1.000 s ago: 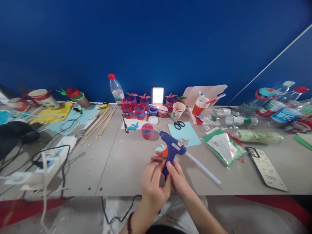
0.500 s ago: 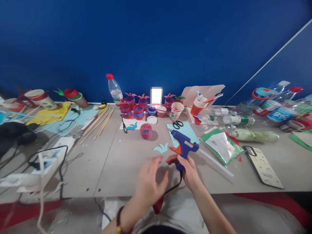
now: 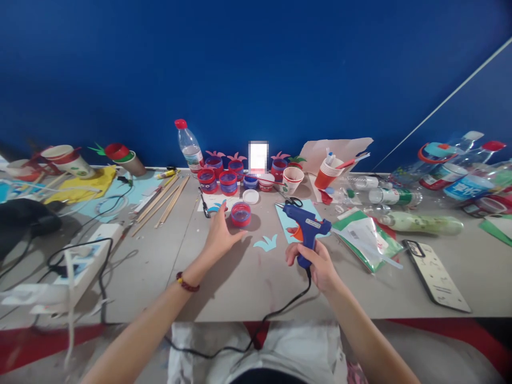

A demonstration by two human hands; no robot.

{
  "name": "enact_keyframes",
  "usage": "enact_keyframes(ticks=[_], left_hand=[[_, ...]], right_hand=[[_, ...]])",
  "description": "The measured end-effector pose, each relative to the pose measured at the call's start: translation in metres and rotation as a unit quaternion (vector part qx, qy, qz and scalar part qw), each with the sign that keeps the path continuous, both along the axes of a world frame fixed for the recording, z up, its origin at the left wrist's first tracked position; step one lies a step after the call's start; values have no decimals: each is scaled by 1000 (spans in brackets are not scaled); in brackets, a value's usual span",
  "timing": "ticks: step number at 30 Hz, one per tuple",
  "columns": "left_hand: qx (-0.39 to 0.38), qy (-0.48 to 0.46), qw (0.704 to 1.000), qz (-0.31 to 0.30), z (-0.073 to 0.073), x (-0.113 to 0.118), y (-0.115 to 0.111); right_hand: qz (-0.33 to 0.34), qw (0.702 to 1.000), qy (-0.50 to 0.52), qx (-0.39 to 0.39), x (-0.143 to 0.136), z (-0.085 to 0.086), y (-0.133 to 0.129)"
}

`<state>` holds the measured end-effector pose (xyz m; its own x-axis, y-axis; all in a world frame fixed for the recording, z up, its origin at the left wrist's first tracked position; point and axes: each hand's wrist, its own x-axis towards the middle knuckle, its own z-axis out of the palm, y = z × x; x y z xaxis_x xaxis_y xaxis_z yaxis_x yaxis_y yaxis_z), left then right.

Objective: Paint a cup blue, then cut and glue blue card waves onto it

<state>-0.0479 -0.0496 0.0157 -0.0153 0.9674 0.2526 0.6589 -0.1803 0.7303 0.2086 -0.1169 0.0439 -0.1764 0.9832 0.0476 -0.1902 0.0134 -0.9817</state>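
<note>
One bare left hand (image 3: 221, 233) reaches over the grey flat surface (image 3: 224, 290), fingers and thumb spread wide, gripping nothing. It curves about the near left side of a small round red-and-blue cup (image 3: 240, 215); whether skin meets cup, I cannot tell. Its fingertips overlap a bright blue paper leaf cut-out (image 3: 214, 207).

The right hand (image 3: 314, 258) is closed around the handle of a blue plastic glue gun (image 3: 310, 226) with an orange trigger. The gun is held up over the surface, its nozzle pointing left and away from the person, and a black cord (image 3: 276, 314) runs from the handle over the surface's near edge.

Between the hands lies a pale blue leaf-shaped paper piece (image 3: 266, 244). Behind the gun are a light blue paper sheet (image 3: 311, 207) and black-handled scissors (image 3: 295, 201). A round white lid (image 3: 250, 197) lies just beyond the cup. Farther left, thin wooden sticks (image 3: 175, 201) lie beside one another. A phone in a pale case (image 3: 438, 277) rests at far right.
</note>
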Motion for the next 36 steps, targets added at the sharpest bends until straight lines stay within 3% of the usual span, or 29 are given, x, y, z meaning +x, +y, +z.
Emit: enact_keyframes(ticks=[7,11,13,17,20,23,29,36], left_hand=[[-65,-66,995,26,1,13,20],[-77,-187,979,-5,11,20,22],[-121,-287,949,-54,18,23,21],[-232,-441,854,-149,23,30,18],[-252,-508,808,-156,15,32,16],[-251,-552,781,-147,4,31,15],[-248,-553,785,-129,-2,30,10],[-223,-534,810,-89,-2,32,9]], right_hand=[[35,999,7,-21,-3,2,9],[37,997,43,-43,-9,15,12],[45,995,65,-54,-10,24,15],[58,991,94,-70,-8,34,28],[53,991,106,-58,-3,29,40],[49,990,121,-56,0,17,47],[36,990,119,-71,-1,-2,44],[58,993,83,-54,-1,0,41]])
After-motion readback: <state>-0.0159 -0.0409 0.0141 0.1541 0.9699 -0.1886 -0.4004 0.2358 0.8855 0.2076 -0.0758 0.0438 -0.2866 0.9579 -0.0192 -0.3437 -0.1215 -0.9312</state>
